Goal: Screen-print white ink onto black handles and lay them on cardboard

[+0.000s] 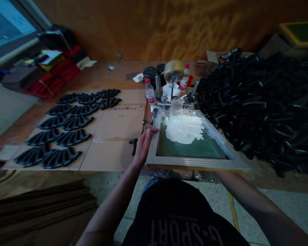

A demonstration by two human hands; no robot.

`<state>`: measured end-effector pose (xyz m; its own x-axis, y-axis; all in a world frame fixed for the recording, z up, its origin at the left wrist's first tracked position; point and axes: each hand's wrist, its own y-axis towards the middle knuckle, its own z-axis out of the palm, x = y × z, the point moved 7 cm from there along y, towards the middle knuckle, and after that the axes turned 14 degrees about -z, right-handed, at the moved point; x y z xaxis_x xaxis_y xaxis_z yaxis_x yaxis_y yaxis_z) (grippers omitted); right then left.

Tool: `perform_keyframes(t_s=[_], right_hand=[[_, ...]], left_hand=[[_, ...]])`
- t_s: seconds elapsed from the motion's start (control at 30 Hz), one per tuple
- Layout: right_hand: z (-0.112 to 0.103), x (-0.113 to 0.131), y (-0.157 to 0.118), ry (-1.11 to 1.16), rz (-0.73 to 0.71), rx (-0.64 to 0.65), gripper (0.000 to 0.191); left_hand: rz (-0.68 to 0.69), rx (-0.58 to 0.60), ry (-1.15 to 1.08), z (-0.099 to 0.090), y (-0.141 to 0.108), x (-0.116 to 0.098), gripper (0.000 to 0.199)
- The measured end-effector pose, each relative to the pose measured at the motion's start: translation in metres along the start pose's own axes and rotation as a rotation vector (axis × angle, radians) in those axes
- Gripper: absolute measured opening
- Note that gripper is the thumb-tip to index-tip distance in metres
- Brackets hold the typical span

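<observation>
My left hand [143,145] grips the left side of a screen printing frame [195,163], fingers at its edge. A black curved handle [133,146] shows right beside this hand, against the cardboard; I cannot tell whether some fingers also hold it. White ink [184,129] is spread across the upper part of the green mesh [190,150]. A clamp stand with a roll of tape [174,71] on top stands behind the frame. My right forearm [242,191] reaches beneath the frame's near right corner, which hides the right hand.
Rows of black handles [66,157] lie fanned out on a cardboard sheet [118,126] to the left. A big heap of black handles [267,106] fills the right side. Bottles [150,92] and dark jars [149,73] stand behind the frame. Red bundles [56,78] lie back left.
</observation>
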<state>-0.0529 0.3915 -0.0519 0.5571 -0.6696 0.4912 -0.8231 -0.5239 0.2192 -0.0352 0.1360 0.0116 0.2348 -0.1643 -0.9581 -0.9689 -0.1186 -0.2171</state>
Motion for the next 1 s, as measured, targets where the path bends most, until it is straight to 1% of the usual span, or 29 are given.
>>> perform_keyframes(t_s=[0.07, 0.13, 0.2, 0.27, 0.3, 0.33, 0.37, 0.43, 0.5, 0.57, 0.63, 0.73, 0.8, 0.87, 0.9, 0.97, 1.0], right_hand=[[-0.012, -0.001, 0.011, -0.03, -0.015, -0.02, 0.067], [-0.024, -0.004, 0.023, -0.048, -0.026, -0.03, 0.072], [-0.038, -0.008, 0.038, -0.092, -0.032, -0.075, 0.077], [-0.051, -0.009, 0.057, -0.173, -0.037, -0.156, 0.079], [-0.055, -0.008, 0.068, -0.221, -0.045, -0.185, 0.078], [-0.054, -0.005, 0.08, -0.264, -0.061, -0.182, 0.074], [-0.048, -0.002, 0.091, -0.295, -0.082, -0.138, 0.066], [-0.026, 0.002, 0.107, -0.326, -0.102, 0.015, 0.045], [-0.001, 0.007, 0.106, -0.334, -0.108, 0.157, 0.025], [0.017, 0.017, 0.088, -0.358, -0.155, 0.216, 0.014], [0.027, 0.032, 0.06, -0.381, -0.287, 0.25, 0.016], [0.027, 0.054, 0.024, -0.341, -0.503, 0.325, 0.02], [0.022, 0.061, 0.015, -0.266, -0.593, 0.394, 0.02], [0.017, 0.06, 0.02, -0.207, -0.59, 0.419, 0.018], [0.015, 0.058, 0.026, -0.203, -0.56, 0.398, 0.018], [0.013, 0.054, 0.032, -0.24, -0.501, 0.308, 0.018], [0.015, 0.054, 0.031, -0.265, -0.496, 0.263, 0.019]], left_hand=[[-0.07, 0.033, 0.036, 0.002, -0.005, 0.021, 0.05], [-0.147, 0.092, 0.06, 0.008, -0.007, 0.051, 0.05], [-0.214, 0.129, 0.094, 0.014, -0.005, 0.083, 0.057], [-0.248, 0.115, 0.16, 0.019, -0.001, 0.109, 0.064], [-0.252, 0.097, 0.197, 0.02, 0.002, 0.118, 0.064], [-0.25, 0.08, 0.23, 0.021, 0.004, 0.125, 0.063], [-0.244, 0.069, 0.258, 0.022, 0.006, 0.13, 0.062], [-0.228, 0.07, 0.301, 0.024, 0.009, 0.134, 0.061], [-0.215, 0.078, 0.333, 0.025, 0.011, 0.136, 0.06], [-0.218, 0.08, 0.346, 0.025, 0.012, 0.137, 0.06], [-0.231, 0.076, 0.343, 0.025, 0.012, 0.138, 0.058], [-0.248, 0.064, 0.338, 0.024, 0.011, 0.138, 0.057], [-0.253, 0.06, 0.332, 0.024, 0.01, 0.138, 0.057], [-0.26, 0.062, 0.315, 0.025, 0.01, 0.138, 0.057], [-0.264, 0.063, 0.304, 0.025, 0.009, 0.138, 0.058], [-0.274, 0.057, 0.275, 0.025, 0.009, 0.137, 0.058], [-0.279, 0.05, 0.26, 0.024, 0.009, 0.137, 0.057]])
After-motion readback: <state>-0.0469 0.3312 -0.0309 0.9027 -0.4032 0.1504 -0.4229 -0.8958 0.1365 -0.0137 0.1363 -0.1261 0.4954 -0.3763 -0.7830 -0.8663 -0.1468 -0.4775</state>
